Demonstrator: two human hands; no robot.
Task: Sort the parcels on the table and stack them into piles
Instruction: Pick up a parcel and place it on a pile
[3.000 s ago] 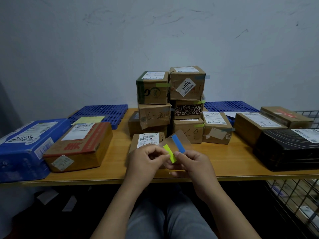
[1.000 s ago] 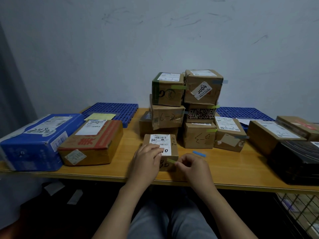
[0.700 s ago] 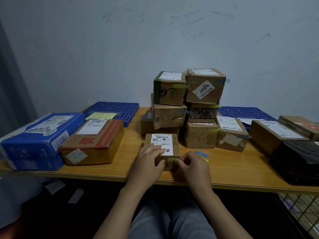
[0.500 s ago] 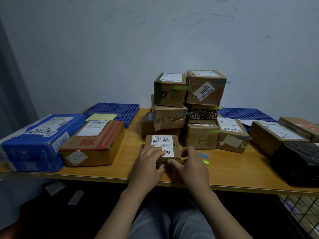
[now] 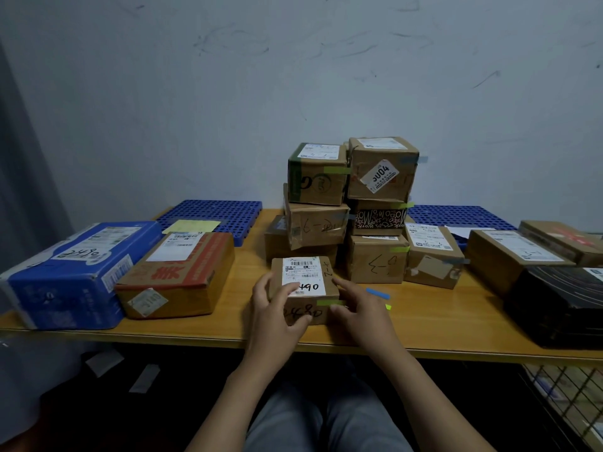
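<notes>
Head view, left hand (image 5: 273, 313), right hand (image 5: 360, 316) gripping boxy cardboard parcel (image 5: 305, 275)

Dim room, bluish-grey look. Colours dull. Soft light from above: box tops brighter than fronts. Wall (image 5: 195, 109) pale in middle, darker toward left edge and corners. Space under surface (image 5: 473, 324) nearly black. Soft shadows beside pile (image 5: 378, 177). White label (image 5: 303, 272) on near box (image 5: 315, 313) brightest, writing sharp. Far labels fuzzy. Black box (image 5: 561, 308) shows faint shine, little detail. Wide lens bends surface edge, stretches sides.
</notes>
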